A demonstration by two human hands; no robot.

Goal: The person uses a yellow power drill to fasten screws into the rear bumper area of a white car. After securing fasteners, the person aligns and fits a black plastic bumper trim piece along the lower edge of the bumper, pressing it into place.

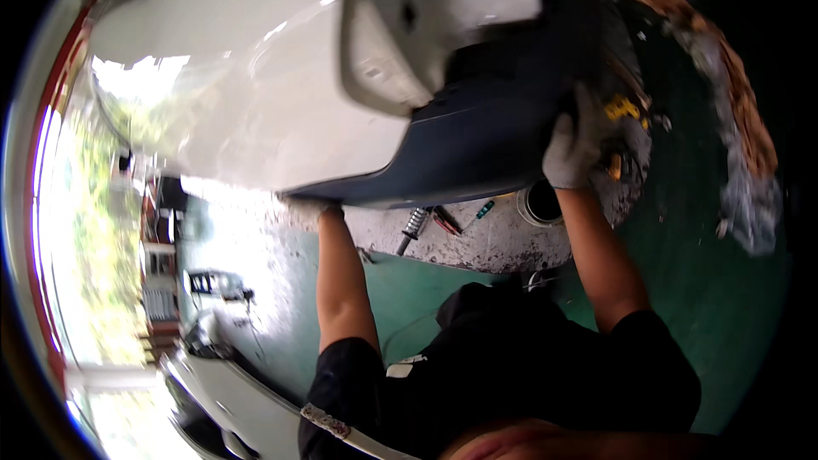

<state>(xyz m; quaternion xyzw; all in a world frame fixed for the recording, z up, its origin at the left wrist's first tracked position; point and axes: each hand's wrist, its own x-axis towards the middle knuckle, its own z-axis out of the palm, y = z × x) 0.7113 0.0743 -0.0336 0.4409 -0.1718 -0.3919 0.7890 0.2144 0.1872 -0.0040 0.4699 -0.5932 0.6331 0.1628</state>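
Observation:
A large white car bumper [247,119] with a dark lower trim [486,140] fills the upper middle, tilted over a round, paint-flecked work table. My left hand [305,209], in a pale glove, holds the bumper's lower edge from beneath, and most of its fingers are hidden. Further right, my gloved right hand [571,152] grips the end of the dark trim, with its fingertips partly out of sight. The bumper's far end is blurred.
On the table [503,247] lie a coil-spring tool [415,223], red-handled pliers [446,220], a teal-handled screwdriver [485,209], a round container [543,204] and a yellow power tool [622,108]. Brown paper with clear plastic [750,145] stretches along the right. A car [239,400] stands lower left.

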